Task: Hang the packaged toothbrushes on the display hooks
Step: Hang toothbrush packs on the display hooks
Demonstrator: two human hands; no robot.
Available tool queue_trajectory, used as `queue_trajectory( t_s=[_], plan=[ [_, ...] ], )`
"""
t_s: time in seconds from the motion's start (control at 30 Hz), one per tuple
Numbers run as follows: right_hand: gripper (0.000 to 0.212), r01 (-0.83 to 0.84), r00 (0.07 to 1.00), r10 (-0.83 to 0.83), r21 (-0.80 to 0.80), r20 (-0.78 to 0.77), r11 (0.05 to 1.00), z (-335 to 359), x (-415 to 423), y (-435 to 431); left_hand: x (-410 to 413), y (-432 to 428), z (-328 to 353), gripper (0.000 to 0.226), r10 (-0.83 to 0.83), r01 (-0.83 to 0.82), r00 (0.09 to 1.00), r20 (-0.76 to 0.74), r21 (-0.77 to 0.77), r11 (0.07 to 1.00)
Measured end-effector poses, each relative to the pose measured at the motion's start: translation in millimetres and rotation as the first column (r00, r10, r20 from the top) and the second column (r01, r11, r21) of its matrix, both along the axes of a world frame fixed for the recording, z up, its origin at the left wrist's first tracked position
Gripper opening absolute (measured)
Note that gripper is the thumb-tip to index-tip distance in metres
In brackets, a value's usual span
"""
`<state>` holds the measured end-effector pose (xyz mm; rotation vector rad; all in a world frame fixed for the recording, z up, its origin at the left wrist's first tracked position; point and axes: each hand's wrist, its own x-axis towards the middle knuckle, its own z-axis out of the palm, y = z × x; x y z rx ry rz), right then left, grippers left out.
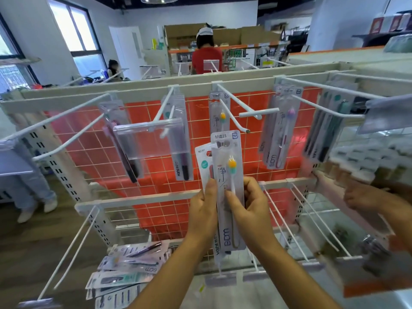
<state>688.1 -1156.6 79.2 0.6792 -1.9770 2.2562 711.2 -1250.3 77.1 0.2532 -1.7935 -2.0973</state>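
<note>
A: Holding two packs at once, that one. The left hand (pixel 201 205) has thumb and fingers curled round the left edge of the pair. The right hand (pixel 247 204) pinches the front toothbrush pack (pixel 226 175), the one with the yellow-and-teal head.

B: Where's it meant to go?

A: I'd say the middle hook (pixel 235 120), just above. A matching pack (pixel 219 112) already hangs at the back of it. The front pack's hang hole sits just below and left of the hook's tip, not on it yet.

B: So what could spoil it?

A: The second pack (pixel 203 161) behind it, the white one. If both rise together, its card could catch the tip or get threaded by mistake. And the clear price tag holder (pixel 148 139) on the neighbouring hook is close on the left, so a nudge would set it swinging.

B: And a slip?

A: With only a pinch on slick plastic, the front pack could drop toward the loose pile (pixel 127 268) on the lower shelf.
</note>
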Motion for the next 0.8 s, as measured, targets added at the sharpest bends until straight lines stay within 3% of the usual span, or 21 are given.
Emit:
queue_trajectory(
  t_s=[0.5,0.8],
  plan=[
    [0.008,0.031,0.976,-0.046,-0.074,-0.214,0.997,14.1,24.1,8.1,8.9,4.5,13.3,0.054,0.006,-0.011,0.998,-0.058,-0.078,0.997],
    [0.007,0.105,0.968,-0.132,-0.135,-0.213,0.985,21.8,21.2,10.7,9.8,7.2,18.7,0.059,0.028,-0.03,0.998,-0.061,-0.031,0.999]
  ],
)
